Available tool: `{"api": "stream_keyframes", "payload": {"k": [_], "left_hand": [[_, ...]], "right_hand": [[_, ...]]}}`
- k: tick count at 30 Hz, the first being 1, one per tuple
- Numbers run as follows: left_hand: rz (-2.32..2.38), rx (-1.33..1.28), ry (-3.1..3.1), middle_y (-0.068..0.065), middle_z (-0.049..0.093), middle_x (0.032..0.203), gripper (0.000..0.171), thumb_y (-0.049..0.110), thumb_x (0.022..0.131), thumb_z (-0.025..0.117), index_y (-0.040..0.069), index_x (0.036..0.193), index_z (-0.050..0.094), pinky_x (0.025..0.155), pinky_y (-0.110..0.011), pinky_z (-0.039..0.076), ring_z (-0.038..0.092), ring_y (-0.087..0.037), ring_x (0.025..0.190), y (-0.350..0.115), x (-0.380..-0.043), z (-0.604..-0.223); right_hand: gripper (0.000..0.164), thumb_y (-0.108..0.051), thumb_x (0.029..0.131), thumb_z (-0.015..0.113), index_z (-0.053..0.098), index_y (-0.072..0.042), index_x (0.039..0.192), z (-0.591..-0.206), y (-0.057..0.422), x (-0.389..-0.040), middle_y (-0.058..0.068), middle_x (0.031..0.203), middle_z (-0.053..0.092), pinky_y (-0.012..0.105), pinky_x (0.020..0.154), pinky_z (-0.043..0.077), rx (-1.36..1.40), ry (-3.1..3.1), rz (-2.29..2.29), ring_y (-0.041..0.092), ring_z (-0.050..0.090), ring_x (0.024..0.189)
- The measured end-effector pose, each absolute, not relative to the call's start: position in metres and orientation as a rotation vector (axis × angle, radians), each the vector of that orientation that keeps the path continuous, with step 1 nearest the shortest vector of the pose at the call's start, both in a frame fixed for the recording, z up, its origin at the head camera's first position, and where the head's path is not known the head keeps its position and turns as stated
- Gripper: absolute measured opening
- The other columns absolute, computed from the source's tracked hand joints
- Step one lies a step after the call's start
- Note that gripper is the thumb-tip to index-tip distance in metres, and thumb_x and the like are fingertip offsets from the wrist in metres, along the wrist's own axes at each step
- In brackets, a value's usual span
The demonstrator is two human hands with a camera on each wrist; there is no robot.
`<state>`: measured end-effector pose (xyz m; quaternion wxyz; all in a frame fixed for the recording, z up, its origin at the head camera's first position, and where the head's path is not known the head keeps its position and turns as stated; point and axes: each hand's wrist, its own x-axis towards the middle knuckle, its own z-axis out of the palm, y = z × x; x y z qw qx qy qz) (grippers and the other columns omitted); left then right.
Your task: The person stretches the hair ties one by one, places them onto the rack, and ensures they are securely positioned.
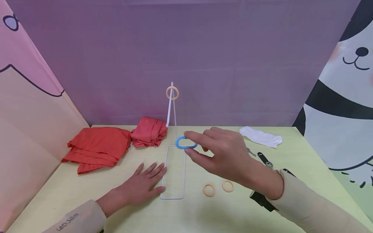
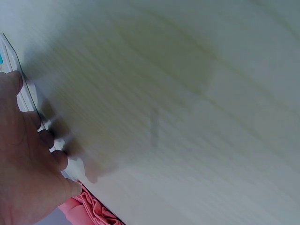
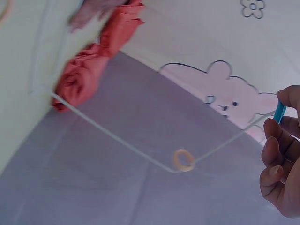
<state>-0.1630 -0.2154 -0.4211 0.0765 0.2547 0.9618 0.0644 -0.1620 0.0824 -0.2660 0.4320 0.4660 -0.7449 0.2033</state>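
My right hand pinches a blue ring between thumb and fingertip, above the table. The ring looks like a long oval in the head view. In the right wrist view, the blue ring overlaps the free end of the white wire stand's arm. A beige ring hangs at the stand's upper bend. With fingers spread, my left hand rests flat on the table, fingertips and thumb at the left bar of the stand's rectangular base. Nearby lie two loose beige rings.
A folded red cloth and a smaller red bundle lie at the back left. At the back right is a white sock-like cloth, with a dark strap-like item partly behind my right forearm. A purple curtain hangs behind the table.
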Motion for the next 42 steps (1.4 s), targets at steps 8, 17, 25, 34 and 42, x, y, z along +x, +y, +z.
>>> {"api": "stream_keyframes", "payload": {"k": [8,17,25,34,42], "left_hand": [[0.2,0.761,2.863,-0.002,0.025,0.167,0.073,0.058,0.101,0.045,0.018,0.16,0.028,0.12,-0.069,0.011,0.019,-0.034,0.155,-0.216,-0.163,-0.418],[0.203,0.758,2.835,-0.003,0.024,0.168,0.074,0.058,0.101,0.045,0.017,0.16,0.026,0.121,-0.067,0.011,0.018,-0.034,0.156,-0.215,-0.164,-0.417],[0.194,0.763,2.838,-0.003,0.023,0.168,0.074,0.059,0.101,0.043,0.017,0.16,0.025,0.122,-0.066,0.012,0.018,-0.033,0.156,-0.216,-0.165,-0.418],[0.192,0.771,2.85,-0.004,0.024,0.168,0.074,0.058,0.101,0.043,0.016,0.16,0.026,0.121,-0.067,0.012,0.019,-0.034,0.156,-0.216,-0.163,-0.417],[0.202,0.762,2.847,-0.004,0.024,0.168,0.073,0.057,0.102,0.043,0.016,0.16,0.027,0.121,-0.067,0.011,0.019,-0.034,0.156,-0.216,-0.162,-0.416]], "right_hand": [[0.028,-0.03,0.086,0.076,0.075,-0.017,0.11,-0.235,0.056,-0.155,-0.005,0.059,0.055,0.022,0.042,0.03,1.121,-1.678,0.395,0.01,0.044,0.05],[0.021,-0.027,0.087,0.075,0.074,-0.019,0.107,-0.24,0.043,-0.197,-0.003,0.059,0.057,0.023,0.042,0.033,1.006,-1.664,0.293,0.012,0.051,0.052],[0.022,-0.027,0.089,0.072,0.074,-0.019,0.109,-0.246,0.037,-0.231,-0.003,0.058,0.058,0.026,0.041,0.034,0.929,-1.674,0.23,0.014,0.052,0.051],[0.022,-0.026,0.09,0.071,0.074,-0.018,0.11,-0.247,0.032,-0.254,-0.002,0.058,0.06,0.028,0.04,0.034,0.871,-1.707,0.191,0.016,0.055,0.051],[0.021,-0.028,0.092,0.069,0.073,-0.018,0.11,-0.248,0.027,-0.267,-0.002,0.061,0.065,0.028,0.04,0.038,0.827,-1.778,0.201,0.018,0.06,0.054]]}}
